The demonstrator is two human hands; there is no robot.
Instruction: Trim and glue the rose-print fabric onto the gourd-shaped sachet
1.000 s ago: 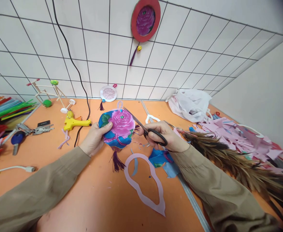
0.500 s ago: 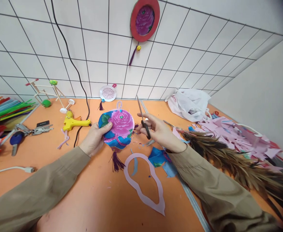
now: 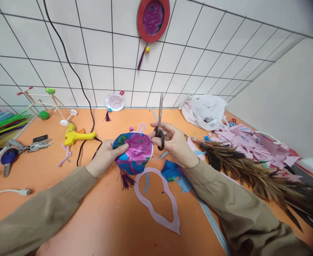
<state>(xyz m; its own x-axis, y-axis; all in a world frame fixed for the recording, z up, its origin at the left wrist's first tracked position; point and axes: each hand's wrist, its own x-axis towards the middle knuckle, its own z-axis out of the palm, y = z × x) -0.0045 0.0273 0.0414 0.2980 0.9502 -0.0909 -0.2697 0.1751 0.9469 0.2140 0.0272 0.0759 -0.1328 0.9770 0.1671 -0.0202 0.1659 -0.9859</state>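
My left hand [image 3: 105, 156] grips the left side of a round fabric ornament [image 3: 139, 147], thumb on its face. The ornament is blue with a large pink flower, a pale loop at its top and a dark purple tassel [image 3: 126, 180] below. In my right hand [image 3: 175, 142] is a pair of scissors [image 3: 160, 117] with black handles, blades pointing up and nearly together. The fingertips of that hand reach the ornament's right edge; whether they pinch it I cannot tell. Below lies a pale pink cut-out outline [image 3: 156, 217], beside blue fabric scraps [image 3: 172, 172].
At left are a yellow glue gun [image 3: 78, 136] with a black cord, keys [image 3: 36, 145], a stick model [image 3: 48, 101] and coloured pipe cleaners [image 3: 6, 122]. A white plastic bag [image 3: 203, 112], pink scraps [image 3: 252, 145] and a brown feather bundle [image 3: 247, 174] lie at right.
The ornament has tilted and shifted slightly right, nearer my right hand. The scissors have turned more upright. The whole view has shifted a little, so the background sits further left.
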